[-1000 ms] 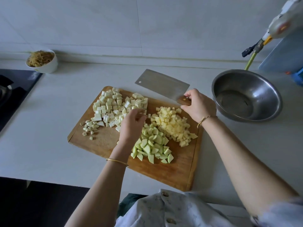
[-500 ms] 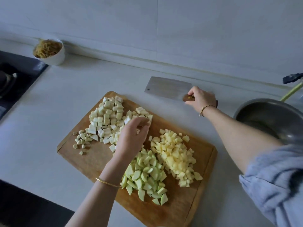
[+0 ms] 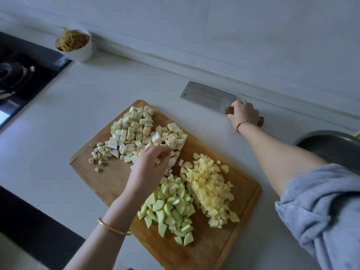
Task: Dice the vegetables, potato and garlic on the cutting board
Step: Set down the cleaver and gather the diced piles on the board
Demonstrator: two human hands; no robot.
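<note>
Both hands out: R on the cleaver, L in the diced veg.
R hand [image 3: 243,114] clenches the cleaver [image 3: 208,97] by its wooden handle, blade flat on the counter to the left of the knuckles, off the cutting board [image 3: 109,178]. L hand [image 3: 150,168] bends its fingers onto the white cubes [image 3: 140,131] (can't tell if they pinch a piece). Garlic bits [image 3: 99,152] lie left of those fingers, potato dice [image 3: 208,190] to their right, and green chunks [image 3: 169,207] sit beside the wrist.
</note>
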